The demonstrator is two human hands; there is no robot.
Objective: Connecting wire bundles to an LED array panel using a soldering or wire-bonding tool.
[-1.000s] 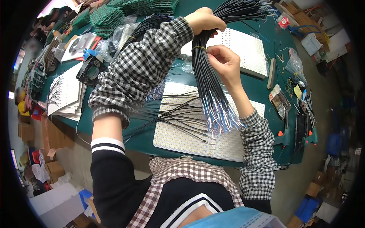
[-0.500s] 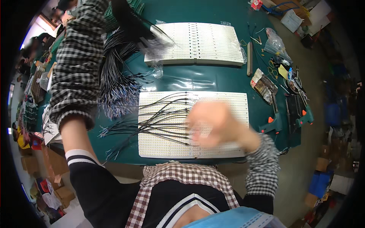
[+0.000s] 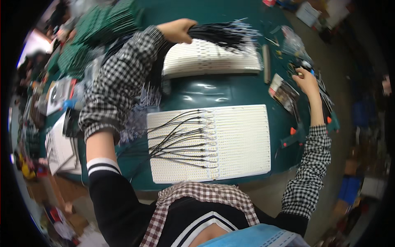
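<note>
My left hand (image 3: 177,31) is raised over the far side of the green table (image 3: 214,92) and grips a thick bundle of black wires (image 3: 222,33) that fans out to the right above a far white panel (image 3: 212,61). My right hand (image 3: 306,79) reaches to the right edge of the table among small tools; whether it grips anything I cannot tell. A near white panel (image 3: 238,144) lies in front of me with several black wires (image 3: 181,142) attached along its left half.
Small tools, packets and an orange-handled tool (image 3: 294,133) lie along the right edge. Stacks of green boards (image 3: 98,33) sit at the far left. White sheets (image 3: 59,144) and clutter fill the left side. Boxes stand on the floor at right.
My left hand has swung the wire bundle from the left over to the far panel. My right hand has left the near panel and reached out to the tools at the right.
</note>
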